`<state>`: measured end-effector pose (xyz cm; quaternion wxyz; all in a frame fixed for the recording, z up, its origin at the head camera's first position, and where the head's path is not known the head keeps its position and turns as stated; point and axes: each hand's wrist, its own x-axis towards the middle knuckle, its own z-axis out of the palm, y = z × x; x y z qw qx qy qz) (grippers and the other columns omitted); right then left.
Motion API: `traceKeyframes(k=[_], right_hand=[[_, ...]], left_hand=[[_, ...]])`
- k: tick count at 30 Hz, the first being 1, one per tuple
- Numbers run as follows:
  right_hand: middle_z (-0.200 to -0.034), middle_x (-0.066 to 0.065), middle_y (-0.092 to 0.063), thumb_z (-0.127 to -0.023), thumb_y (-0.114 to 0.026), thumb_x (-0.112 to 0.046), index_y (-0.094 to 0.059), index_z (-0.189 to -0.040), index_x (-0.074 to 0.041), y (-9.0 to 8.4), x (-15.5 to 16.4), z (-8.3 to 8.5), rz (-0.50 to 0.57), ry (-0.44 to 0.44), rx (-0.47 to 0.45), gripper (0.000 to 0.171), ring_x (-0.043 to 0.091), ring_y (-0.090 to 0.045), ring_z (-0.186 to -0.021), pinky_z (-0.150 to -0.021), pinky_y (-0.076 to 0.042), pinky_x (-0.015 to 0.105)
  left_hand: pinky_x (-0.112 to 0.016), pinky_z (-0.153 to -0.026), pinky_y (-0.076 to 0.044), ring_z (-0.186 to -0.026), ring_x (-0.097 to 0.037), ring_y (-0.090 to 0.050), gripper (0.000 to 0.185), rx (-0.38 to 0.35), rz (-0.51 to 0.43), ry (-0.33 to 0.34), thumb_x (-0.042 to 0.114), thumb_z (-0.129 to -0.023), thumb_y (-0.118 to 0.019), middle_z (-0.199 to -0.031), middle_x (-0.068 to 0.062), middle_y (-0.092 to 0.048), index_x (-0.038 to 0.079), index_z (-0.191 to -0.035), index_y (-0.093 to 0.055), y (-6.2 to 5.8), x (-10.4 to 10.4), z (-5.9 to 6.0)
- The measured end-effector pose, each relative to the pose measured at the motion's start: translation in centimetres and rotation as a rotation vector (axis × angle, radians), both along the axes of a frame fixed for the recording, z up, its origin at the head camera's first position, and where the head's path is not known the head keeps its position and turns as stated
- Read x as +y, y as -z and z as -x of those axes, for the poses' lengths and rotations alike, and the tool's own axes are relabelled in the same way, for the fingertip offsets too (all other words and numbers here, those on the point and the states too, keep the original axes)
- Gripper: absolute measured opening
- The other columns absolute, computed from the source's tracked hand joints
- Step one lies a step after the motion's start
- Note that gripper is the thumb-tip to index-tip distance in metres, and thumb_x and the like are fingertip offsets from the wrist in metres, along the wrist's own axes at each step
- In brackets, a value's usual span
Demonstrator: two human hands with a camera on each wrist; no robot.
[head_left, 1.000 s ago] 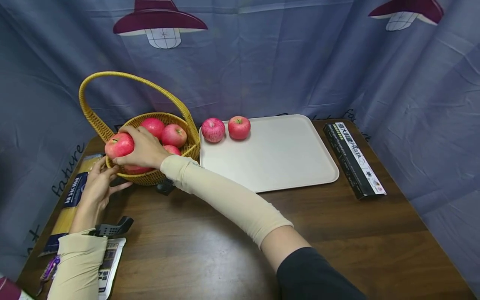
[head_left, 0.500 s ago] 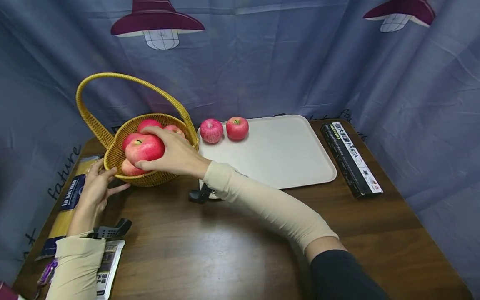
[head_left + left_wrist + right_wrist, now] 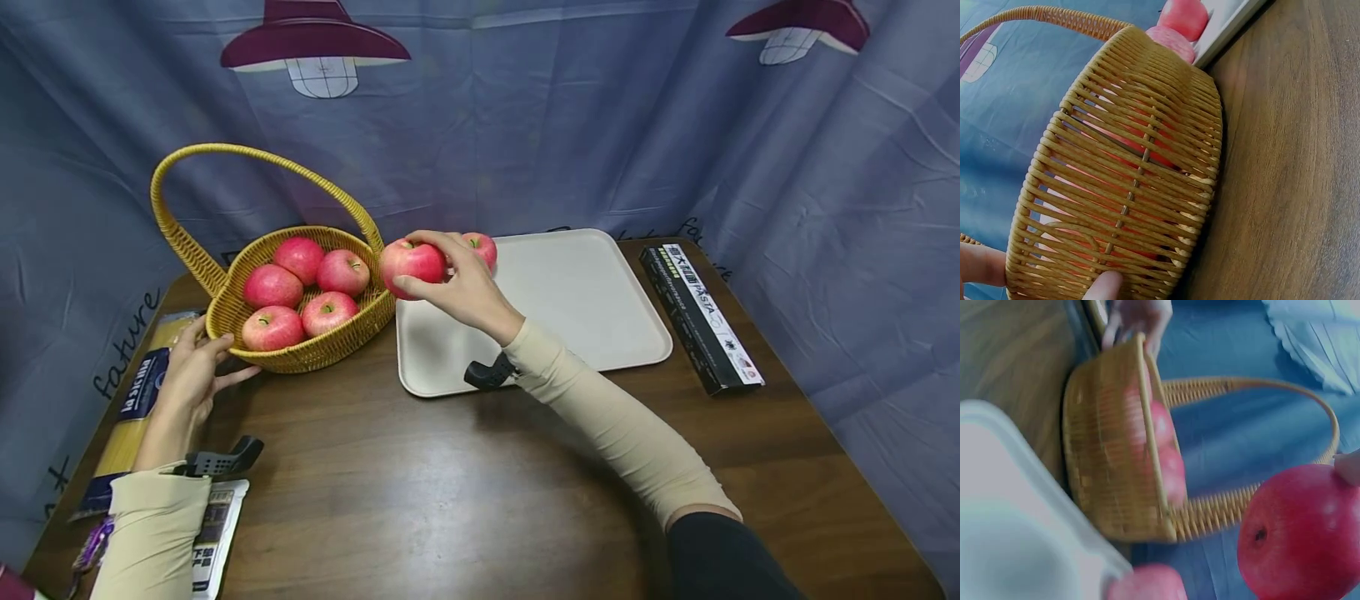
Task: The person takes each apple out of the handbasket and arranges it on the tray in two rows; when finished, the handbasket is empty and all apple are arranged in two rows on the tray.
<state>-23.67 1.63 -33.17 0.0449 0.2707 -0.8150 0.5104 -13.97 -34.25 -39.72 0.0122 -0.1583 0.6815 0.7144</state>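
My right hand (image 3: 468, 292) grips a red apple (image 3: 411, 265) over the left end of the pale tray (image 3: 525, 329). The same apple (image 3: 1300, 534) looks large in the right wrist view, its dark blossom end showing. My left hand (image 3: 191, 375) holds the near left rim of the yellow wicker basket (image 3: 318, 354). In the left wrist view its thumb (image 3: 1105, 286) lies against the woven side, with a finger at the rim. Several red apples (image 3: 273, 286) lie in the basket. One apple (image 3: 482, 248) sits at the tray's back left; another there is hidden behind my right hand.
The basket's tall handle (image 3: 262, 152) arches up before the blue curtain (image 3: 562, 125). A black pasta box (image 3: 701, 321) lies right of the tray. At the left edge are a pasta packet (image 3: 142, 392) and, by my left forearm, a white-edged pouch (image 3: 217, 533).
My right hand has lifted the apple out of the basket and carried it right, over the tray. My left hand has stayed at the basket rim.
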Motion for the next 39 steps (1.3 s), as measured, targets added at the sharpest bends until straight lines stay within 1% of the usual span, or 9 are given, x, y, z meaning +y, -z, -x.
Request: traceKeyframes(k=[3, 9, 12, 18, 21, 23, 30, 35, 39], right_hand=[[-0.135, -0.002, -0.060, -0.084, -0.081, -0.036, -0.065, -0.130, -0.026, 0.0, 2.0, 0.7, 0.010, 0.040, -0.022, 0.050, 0.013, -0.052, -0.122, -0.097, -0.056, 0.034], [-0.138, 0.003, -0.056, -0.083, -0.082, -0.034, -0.065, -0.133, -0.022, -0.1, 6.6, 2.9, 0.008, 0.165, -0.027, 0.054, 0.017, -0.054, -0.125, -0.102, -0.051, 0.038], [-0.141, 0.003, -0.055, -0.083, -0.081, -0.038, -0.063, -0.135, -0.024, 0.3, 8.5, 4.1, 0.005, 0.251, -0.061, 0.056, 0.022, -0.056, -0.120, -0.098, -0.054, 0.039], [-0.138, 0.006, -0.055, -0.083, -0.081, -0.038, -0.062, -0.133, -0.021, 3.4, 10.9, 7.2, 0.008, 0.400, -0.099, 0.057, 0.025, -0.056, -0.116, -0.095, -0.054, 0.038], [-0.136, 0.008, -0.057, -0.082, -0.083, -0.036, -0.063, -0.132, -0.017, 5.0, 11.9, 8.7, -0.048, 0.449, -0.097, 0.057, 0.024, -0.053, -0.121, -0.100, -0.050, 0.041], [-0.135, 0.009, -0.057, -0.080, -0.083, -0.036, -0.062, -0.131, -0.016, 5.7, 12.5, 9.4, -0.099, 0.476, -0.110, 0.059, 0.025, -0.052, -0.122, -0.103, -0.048, 0.043], [-0.136, 0.012, -0.055, -0.079, -0.085, -0.034, -0.059, -0.130, -0.012, 7.0, 12.4, 11.3, -0.180, 0.462, -0.120, 0.062, 0.029, -0.050, -0.130, -0.112, -0.041, 0.047], [-0.140, 0.012, -0.052, -0.077, -0.086, -0.035, -0.057, -0.128, -0.011, 7.6, 12.0, 11.5, -0.223, 0.450, -0.150, 0.064, 0.030, -0.048, -0.134, -0.115, -0.037, 0.049], [-0.141, 0.012, -0.051, -0.078, -0.086, -0.034, -0.056, -0.128, -0.010, 7.9, 12.0, 11.6, -0.226, 0.461, -0.151, 0.064, 0.030, -0.048, -0.135, -0.115, -0.036, 0.050]], left_hand=[[-0.030, -0.070, -0.065, -0.113, -0.006, -0.049, 0.068, 0.005, -0.013, -0.007, 0.017, -0.107, -0.041, -0.163, -0.021, -0.007, 0.021, -0.163, -0.002, 0.1, 0.0, 0.1], [-0.030, -0.070, -0.065, -0.109, -0.004, -0.049, 0.068, 0.009, -0.028, 0.011, 0.017, -0.107, -0.040, -0.162, -0.018, -0.012, 0.021, -0.163, -0.001, 0.0, -0.3, 0.1], [-0.030, -0.069, -0.065, -0.106, -0.003, -0.050, 0.069, 0.014, -0.058, 0.011, 0.016, -0.107, -0.041, -0.160, -0.014, -0.016, 0.021, -0.163, -0.002, 0.0, -0.4, 0.0], [-0.030, -0.067, -0.065, -0.101, 0.001, -0.052, 0.071, 0.020, -0.096, 0.007, 0.015, -0.107, -0.044, -0.156, -0.008, -0.024, 0.022, -0.163, -0.002, 0.1, -0.7, -0.1], [-0.031, -0.067, -0.065, -0.100, 0.001, -0.053, 0.071, 0.028, -0.101, 0.011, 0.015, -0.107, -0.045, -0.148, -0.002, -0.033, 0.022, -0.163, -0.002, 0.2, -0.7, -0.1], [-0.031, -0.068, -0.065, -0.102, 0.000, -0.052, 0.071, 0.028, -0.097, 0.014, 0.015, -0.107, -0.044, -0.150, -0.003, -0.031, 0.022, -0.163, -0.002, 0.1, -0.6, 0.0], [-0.030, -0.069, -0.065, -0.109, -0.003, -0.049, 0.070, 0.025, -0.076, 0.011, 0.017, -0.107, -0.043, -0.163, -0.011, -0.014, 0.023, -0.163, -0.002, -0.1, -0.6, 0.1], [-0.031, -0.067, -0.065, -0.101, 0.000, -0.052, 0.071, 0.033, -0.102, 0.015, 0.015, -0.107, -0.044, -0.145, -0.002, -0.035, 0.022, -0.163, -0.003, 0.1, -0.7, -0.1], [-0.031, -0.068, -0.065, -0.103, -0.001, -0.051, 0.070, 0.032, -0.088, 0.018, 0.015, -0.107, -0.043, -0.145, -0.003, -0.034, 0.022, -0.163, -0.003, 0.0, -0.5, -0.1]])
